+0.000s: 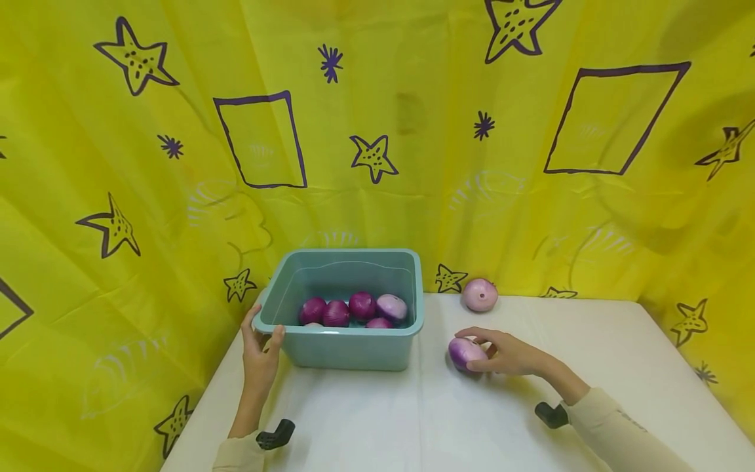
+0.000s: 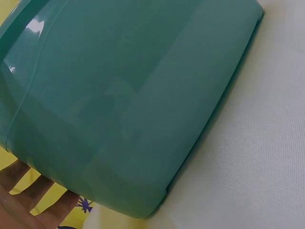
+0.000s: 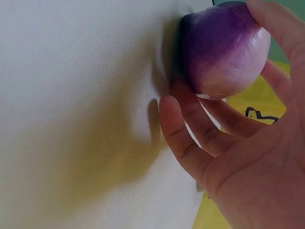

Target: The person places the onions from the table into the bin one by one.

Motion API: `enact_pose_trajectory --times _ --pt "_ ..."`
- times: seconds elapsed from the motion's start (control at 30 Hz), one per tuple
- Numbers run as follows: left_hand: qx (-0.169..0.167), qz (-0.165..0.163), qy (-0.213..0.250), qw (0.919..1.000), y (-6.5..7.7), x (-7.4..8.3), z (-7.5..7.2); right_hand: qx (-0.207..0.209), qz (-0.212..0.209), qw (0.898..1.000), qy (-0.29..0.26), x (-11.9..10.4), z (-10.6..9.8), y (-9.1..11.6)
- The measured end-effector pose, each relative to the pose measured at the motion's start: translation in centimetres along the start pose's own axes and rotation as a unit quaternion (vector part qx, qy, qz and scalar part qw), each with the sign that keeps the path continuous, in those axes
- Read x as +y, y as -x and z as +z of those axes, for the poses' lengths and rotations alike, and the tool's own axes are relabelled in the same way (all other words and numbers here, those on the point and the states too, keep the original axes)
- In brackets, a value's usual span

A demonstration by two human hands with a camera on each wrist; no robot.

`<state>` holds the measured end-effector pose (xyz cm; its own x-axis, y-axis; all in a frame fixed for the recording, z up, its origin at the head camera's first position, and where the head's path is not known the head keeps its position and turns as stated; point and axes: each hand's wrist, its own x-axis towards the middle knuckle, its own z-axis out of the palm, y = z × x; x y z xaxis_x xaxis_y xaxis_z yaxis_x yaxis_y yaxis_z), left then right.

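A teal plastic bin stands on the white table, with several red onions inside. At its front left corner my left hand grips the rim, thumb on the front wall and fingers along the left side. In the left wrist view, fingers lie against the teal wall. To the right of the bin, my right hand holds a purple and pale onion close over the table. The right wrist view shows thumb and fingertips around this onion, the lower fingers reaching beneath it.
Another pale pink onion sits at the back of the table, by the yellow curtain. The curtain, printed with stars and squares, hangs behind and along both sides. Each wrist carries a black camera mount.
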<state>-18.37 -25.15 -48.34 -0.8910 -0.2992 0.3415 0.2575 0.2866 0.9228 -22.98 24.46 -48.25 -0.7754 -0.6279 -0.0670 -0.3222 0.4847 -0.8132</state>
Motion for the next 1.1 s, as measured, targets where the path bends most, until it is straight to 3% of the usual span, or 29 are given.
enact_pose_trajectory --times 0.2,0.43,0.8,1.1 --pt "-0.002 -0.006 0.005 1.0000 -0.1 0.1 0.0 0.018 -0.020 0.999 0.019 0.0 -1.3 0.0" --pt "-0.004 0.001 0.016 0.9999 0.0 0.0 0.1 0.084 -0.080 0.989 0.092 -1.7 -4.0 0.0" --pt "-0.001 0.004 0.003 1.0000 0.0 0.2 -0.1 0.210 -0.075 0.963 0.151 -5.0 -9.0 -0.8" --pt "0.001 -0.003 0.001 1.0000 0.2 0.4 0.0 0.261 -0.086 0.950 0.145 -7.7 -11.7 -1.3"
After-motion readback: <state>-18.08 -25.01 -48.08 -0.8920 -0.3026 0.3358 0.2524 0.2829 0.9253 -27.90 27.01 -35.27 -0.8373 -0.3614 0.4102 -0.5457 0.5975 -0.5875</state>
